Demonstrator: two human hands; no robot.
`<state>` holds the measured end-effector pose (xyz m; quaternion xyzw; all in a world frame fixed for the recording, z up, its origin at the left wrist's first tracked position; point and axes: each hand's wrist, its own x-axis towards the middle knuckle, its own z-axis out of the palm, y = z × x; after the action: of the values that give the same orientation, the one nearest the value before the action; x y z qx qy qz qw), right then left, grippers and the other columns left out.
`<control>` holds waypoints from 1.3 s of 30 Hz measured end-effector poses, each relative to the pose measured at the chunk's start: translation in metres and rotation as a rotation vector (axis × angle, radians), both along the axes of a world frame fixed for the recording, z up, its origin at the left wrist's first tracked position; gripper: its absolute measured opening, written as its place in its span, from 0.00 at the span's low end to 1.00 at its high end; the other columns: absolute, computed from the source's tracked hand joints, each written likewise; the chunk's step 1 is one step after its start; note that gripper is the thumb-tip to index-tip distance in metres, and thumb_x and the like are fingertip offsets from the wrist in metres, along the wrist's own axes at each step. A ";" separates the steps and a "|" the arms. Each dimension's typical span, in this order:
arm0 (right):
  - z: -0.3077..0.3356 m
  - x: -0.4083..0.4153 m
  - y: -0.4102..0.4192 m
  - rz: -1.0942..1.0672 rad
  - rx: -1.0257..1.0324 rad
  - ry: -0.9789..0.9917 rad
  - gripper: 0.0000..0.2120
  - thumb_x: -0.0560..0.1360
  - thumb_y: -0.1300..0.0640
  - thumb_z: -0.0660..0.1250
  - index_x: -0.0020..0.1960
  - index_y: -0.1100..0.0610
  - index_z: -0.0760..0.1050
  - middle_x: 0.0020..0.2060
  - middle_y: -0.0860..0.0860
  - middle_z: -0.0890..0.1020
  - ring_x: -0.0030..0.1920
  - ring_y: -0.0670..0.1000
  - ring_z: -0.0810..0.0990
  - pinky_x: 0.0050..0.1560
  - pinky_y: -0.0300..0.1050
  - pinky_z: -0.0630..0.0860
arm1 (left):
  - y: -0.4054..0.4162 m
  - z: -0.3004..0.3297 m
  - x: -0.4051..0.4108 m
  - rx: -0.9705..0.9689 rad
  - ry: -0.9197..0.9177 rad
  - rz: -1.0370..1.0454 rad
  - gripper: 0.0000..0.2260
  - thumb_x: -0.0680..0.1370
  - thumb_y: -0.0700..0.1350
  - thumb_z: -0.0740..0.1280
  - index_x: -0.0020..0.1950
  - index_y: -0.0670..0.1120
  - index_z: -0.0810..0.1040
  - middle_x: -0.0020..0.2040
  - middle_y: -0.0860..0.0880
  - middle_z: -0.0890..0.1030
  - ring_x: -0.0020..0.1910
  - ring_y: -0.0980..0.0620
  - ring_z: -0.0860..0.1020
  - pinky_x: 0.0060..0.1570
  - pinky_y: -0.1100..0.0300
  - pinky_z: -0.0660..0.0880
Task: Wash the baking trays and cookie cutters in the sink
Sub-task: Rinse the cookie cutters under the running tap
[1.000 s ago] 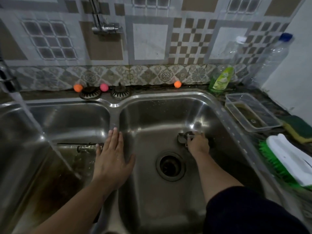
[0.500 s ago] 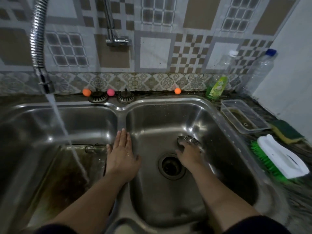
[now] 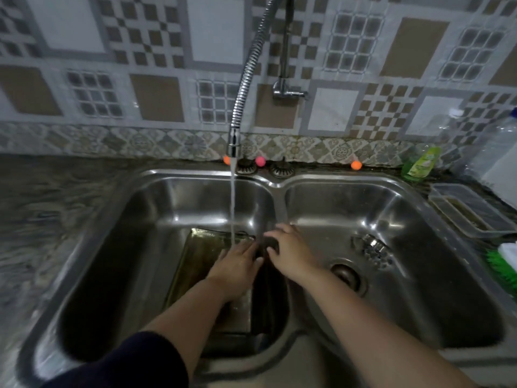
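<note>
Both my hands meet over the divider of the double sink (image 3: 419,197), under the running tap.

From my head camera: my left hand (image 3: 237,261) is in the left basin, fingers stretched flat over the baking tray (image 3: 195,256), which lies on the basin floor with dirty water on it. My right hand (image 3: 291,253) reaches across the divider and curls on a small dark thing (image 3: 270,243); it is too blurred to name. The water stream (image 3: 232,208) from the flexible faucet (image 3: 246,71) falls just beside my left fingers. The metal cookie cutters (image 3: 372,246) lie in the right basin, near the drain (image 3: 347,274), apart from both hands.
</note>
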<state>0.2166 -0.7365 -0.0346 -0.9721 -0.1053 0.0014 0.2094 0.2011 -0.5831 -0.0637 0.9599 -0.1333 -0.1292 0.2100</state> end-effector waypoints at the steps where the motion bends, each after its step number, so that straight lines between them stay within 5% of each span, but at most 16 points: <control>1: -0.003 -0.001 0.013 0.027 -0.033 -0.013 0.18 0.77 0.54 0.63 0.67 0.51 0.74 0.69 0.51 0.69 0.71 0.54 0.62 0.73 0.47 0.57 | 0.018 -0.003 0.001 0.022 0.024 0.014 0.23 0.83 0.55 0.50 0.78 0.52 0.56 0.78 0.50 0.56 0.77 0.51 0.53 0.75 0.47 0.52; 4: -0.016 0.001 0.046 0.087 -0.200 0.017 0.19 0.77 0.52 0.62 0.68 0.50 0.72 0.67 0.49 0.70 0.70 0.54 0.64 0.68 0.49 0.60 | 0.063 -0.013 0.000 0.187 0.122 0.057 0.25 0.82 0.54 0.53 0.78 0.49 0.55 0.79 0.50 0.54 0.78 0.52 0.49 0.75 0.46 0.53; 7: -0.033 0.010 0.069 0.160 -0.358 0.268 0.24 0.78 0.53 0.62 0.73 0.52 0.65 0.74 0.55 0.60 0.74 0.57 0.56 0.71 0.54 0.57 | 0.091 -0.017 0.004 0.340 0.183 0.037 0.29 0.82 0.54 0.55 0.79 0.47 0.48 0.80 0.50 0.48 0.78 0.52 0.45 0.75 0.46 0.49; 13: -0.057 0.040 0.093 0.058 -0.274 0.454 0.34 0.78 0.59 0.60 0.78 0.50 0.46 0.78 0.54 0.46 0.76 0.59 0.45 0.73 0.56 0.55 | 0.108 -0.029 0.008 0.474 0.238 -0.054 0.31 0.82 0.56 0.55 0.79 0.45 0.47 0.80 0.48 0.45 0.78 0.49 0.47 0.76 0.47 0.45; 17: -0.068 0.046 0.097 -0.021 -0.233 0.409 0.37 0.76 0.59 0.65 0.77 0.47 0.48 0.75 0.55 0.56 0.73 0.58 0.54 0.69 0.53 0.60 | 0.110 -0.036 0.012 0.492 0.220 -0.080 0.33 0.81 0.57 0.57 0.79 0.45 0.47 0.80 0.48 0.45 0.78 0.49 0.50 0.75 0.49 0.48; 21: -0.068 0.035 0.101 -0.064 -0.222 0.287 0.27 0.77 0.60 0.63 0.73 0.48 0.60 0.70 0.55 0.65 0.67 0.56 0.66 0.64 0.49 0.66 | 0.112 -0.040 0.016 0.446 0.241 -0.053 0.32 0.80 0.58 0.56 0.79 0.46 0.50 0.80 0.49 0.48 0.77 0.49 0.53 0.75 0.48 0.50; 24: -0.072 0.023 0.106 -0.080 -0.224 0.235 0.12 0.78 0.56 0.61 0.61 0.47 0.71 0.59 0.55 0.74 0.56 0.55 0.74 0.54 0.46 0.73 | 0.110 -0.034 0.019 0.360 0.223 0.032 0.25 0.81 0.56 0.55 0.76 0.47 0.61 0.76 0.48 0.63 0.71 0.47 0.66 0.70 0.48 0.59; 27: -0.067 0.012 0.106 -0.060 -0.198 0.255 0.09 0.77 0.59 0.62 0.55 0.49 0.75 0.52 0.52 0.78 0.51 0.54 0.79 0.51 0.46 0.77 | 0.101 -0.023 0.021 0.055 0.199 0.241 0.17 0.82 0.54 0.53 0.66 0.50 0.72 0.60 0.46 0.78 0.59 0.46 0.76 0.62 0.49 0.68; 32: -0.046 -0.003 0.094 0.029 -0.097 0.189 0.10 0.74 0.60 0.68 0.52 0.49 0.80 0.55 0.50 0.77 0.56 0.54 0.77 0.53 0.44 0.76 | 0.085 -0.019 0.022 -0.399 0.260 0.444 0.12 0.81 0.49 0.60 0.57 0.47 0.81 0.50 0.47 0.83 0.46 0.49 0.82 0.49 0.57 0.78; 37: -0.036 -0.006 0.078 -0.027 0.284 0.146 0.10 0.75 0.61 0.67 0.49 0.46 0.79 0.48 0.41 0.75 0.50 0.42 0.77 0.51 0.32 0.73 | 0.079 -0.020 0.019 -0.563 0.228 0.517 0.10 0.79 0.46 0.66 0.50 0.43 0.84 0.45 0.45 0.85 0.45 0.48 0.83 0.50 0.54 0.80; 39: -0.031 0.000 0.073 -0.099 0.313 0.078 0.09 0.76 0.59 0.66 0.51 0.46 0.77 0.50 0.42 0.72 0.49 0.43 0.76 0.50 0.32 0.72 | 0.074 -0.014 0.016 -0.584 0.194 0.475 0.09 0.79 0.46 0.65 0.50 0.44 0.84 0.43 0.47 0.84 0.44 0.50 0.82 0.46 0.60 0.78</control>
<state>0.2170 -0.6637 -0.0657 -0.9308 -0.0481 0.0126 0.3622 0.2175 -0.5092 -0.0779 0.8473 0.0820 -0.1239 0.5100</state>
